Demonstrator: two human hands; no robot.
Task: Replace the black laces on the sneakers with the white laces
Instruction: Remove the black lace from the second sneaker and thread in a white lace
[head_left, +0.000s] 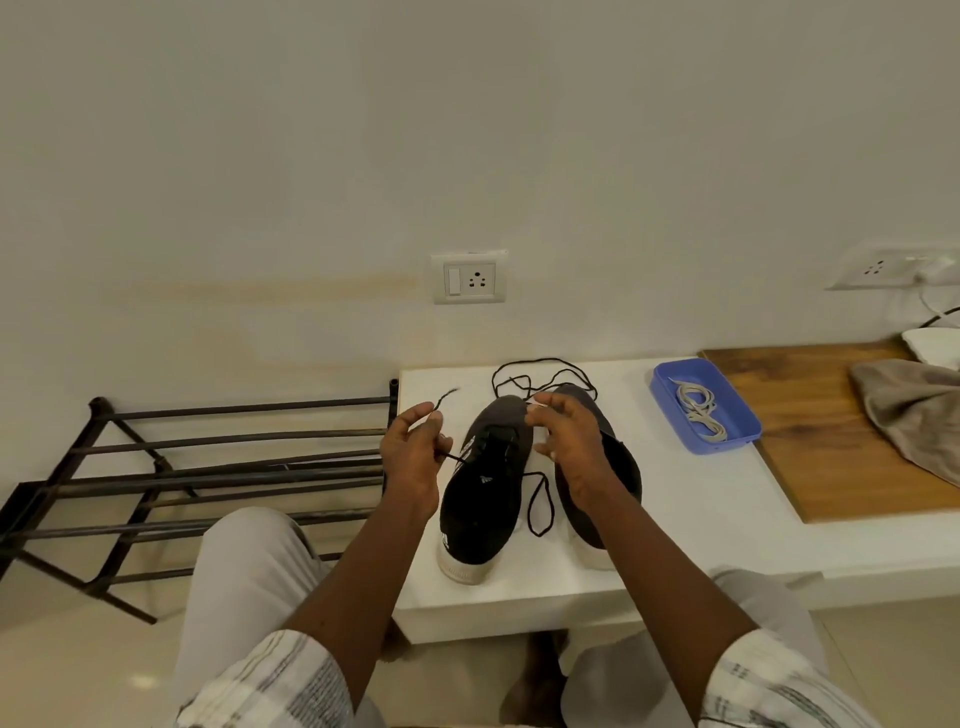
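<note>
Two black sneakers with white soles stand side by side on a low white table (691, 525). The left sneaker (483, 499) still carries a black lace (448, 456) in its upper eyelets. My left hand (413, 457) pinches that lace beside the shoe, and the lace end sticks up past my fingers. My right hand (569, 441) hovers over the right sneaker (623, 467), its fingers curled at the left sneaker's toe; what they pinch is unclear. A loose black lace (540, 371) lies coiled behind the shoes, and a loop of it runs between them. White laces (698, 410) lie in a blue tray (727, 389).
A dark metal shoe rack (208, 467) stands left of the table. A wooden board (831, 452) with a brown cloth (914, 415) covers the table's right end. Wall sockets sit above. My knees flank the table's front edge.
</note>
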